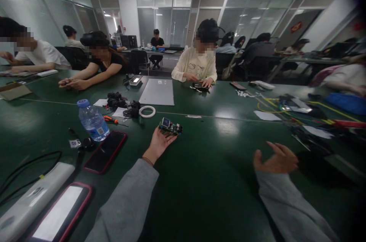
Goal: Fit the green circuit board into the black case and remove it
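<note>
A small green circuit board [171, 128] with a little square screen rests in my left hand [160, 143], palm turned up and fingers beneath it. The board is held above the dark green table [200, 181]. Off to the right, my right hand [276, 158] hovers with thumb and fingers apart and nothing in it; it is slightly blurred. Left of my left hand lie a dark phone in a red case [106, 152] and an orange-handled screwdriver [112, 120]. A white tape roll [146, 111] lies beyond the board.
A water bottle [93, 121] stands at the left. Nearer me are a white power strip [37, 200] and a phone with a lit screen [61, 213]. Tangled wires [286, 106] lie at the right. Across the table a person [197, 60] handles a dark device; others sit around.
</note>
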The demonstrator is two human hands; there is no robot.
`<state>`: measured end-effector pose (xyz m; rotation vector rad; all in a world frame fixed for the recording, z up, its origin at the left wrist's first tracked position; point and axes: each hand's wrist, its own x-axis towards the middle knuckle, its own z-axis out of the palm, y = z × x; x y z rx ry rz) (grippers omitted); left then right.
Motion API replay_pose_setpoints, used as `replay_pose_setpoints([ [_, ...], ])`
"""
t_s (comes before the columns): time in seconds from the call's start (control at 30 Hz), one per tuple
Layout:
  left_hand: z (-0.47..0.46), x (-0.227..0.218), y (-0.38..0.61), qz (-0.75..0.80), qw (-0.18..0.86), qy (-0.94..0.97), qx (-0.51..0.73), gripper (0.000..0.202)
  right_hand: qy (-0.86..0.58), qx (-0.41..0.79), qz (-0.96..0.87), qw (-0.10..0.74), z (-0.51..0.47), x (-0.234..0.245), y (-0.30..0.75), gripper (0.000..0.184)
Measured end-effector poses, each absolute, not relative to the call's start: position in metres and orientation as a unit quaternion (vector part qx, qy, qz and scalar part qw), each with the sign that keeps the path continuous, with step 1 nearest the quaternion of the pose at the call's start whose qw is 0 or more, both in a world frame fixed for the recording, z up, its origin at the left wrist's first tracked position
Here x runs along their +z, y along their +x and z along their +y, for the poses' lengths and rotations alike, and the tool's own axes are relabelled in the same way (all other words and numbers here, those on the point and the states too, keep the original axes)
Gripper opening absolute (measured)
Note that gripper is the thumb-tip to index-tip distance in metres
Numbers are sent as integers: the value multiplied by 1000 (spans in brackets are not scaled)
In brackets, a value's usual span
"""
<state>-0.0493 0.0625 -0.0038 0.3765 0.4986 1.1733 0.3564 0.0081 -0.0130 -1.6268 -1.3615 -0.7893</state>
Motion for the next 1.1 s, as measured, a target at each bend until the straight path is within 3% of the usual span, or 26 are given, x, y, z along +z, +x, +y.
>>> replay_pose_setpoints([
  [0.13,60,-1,-47,246,788,193,530,46,-532,-228,-683,446,21,-18,237,43],
  [0.37,58,0,-42,262,802,227,487,36,-466,-125,-754,446,22,-11,97,43],
  [0.5,58,-3,-42,259,804,267,464,42,-454,-126,-740,481,34,-18,92,53],
  [0.8,57,-2,-42,294,793,313,433,55,-445,-2,-742,502,43,-22,103,57],
  [1.1,56,-1,-41,274,783,323,454,53,-471,25,-733,490,40,-20,105,71],
])
